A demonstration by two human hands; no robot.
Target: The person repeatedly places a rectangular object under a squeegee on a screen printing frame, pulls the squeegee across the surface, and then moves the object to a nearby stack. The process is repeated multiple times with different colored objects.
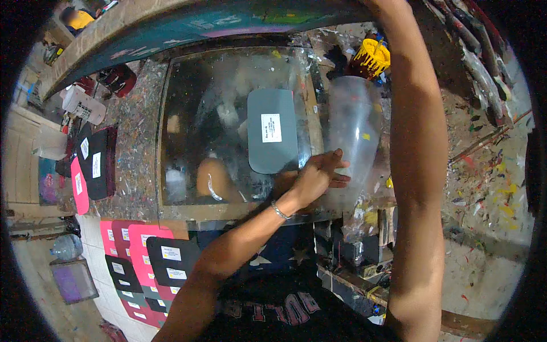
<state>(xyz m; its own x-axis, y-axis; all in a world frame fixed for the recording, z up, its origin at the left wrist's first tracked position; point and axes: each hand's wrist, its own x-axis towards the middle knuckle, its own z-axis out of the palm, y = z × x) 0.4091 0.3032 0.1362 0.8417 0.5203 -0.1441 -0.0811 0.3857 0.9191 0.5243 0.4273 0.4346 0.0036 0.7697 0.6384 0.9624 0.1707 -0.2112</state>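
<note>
A grey flat piece (pixel 259 145) with rounded corners and a white printed label lies on the dark glassy worktop (pixel 194 125); a sliver of pink shows at its upper right corner. Just right of its lower end is my left hand (pixel 316 179), fingers stretched and spread, over the near edge of a translucent curved plastic sheet (pixel 353 131). Whether the fingertips touch that sheet, I cannot tell. My right arm reaches far forward; the right hand (pixel 393 7) is cut off by the upper picture edge, beside the raised paint-stained frame (pixel 228 23), its fingers hidden.
A yellow-dripped paint pot (pixel 371 58) stands beyond the plastic sheet. Stacked black pieces (pixel 102 162) and a pink piece (pixel 80 185) lie at left, near a white tub (pixel 84 105). Several labelled pieces (pixel 151 251) are spread out low on the left. Long paint-smeared bars (pixel 478 62) stand far right.
</note>
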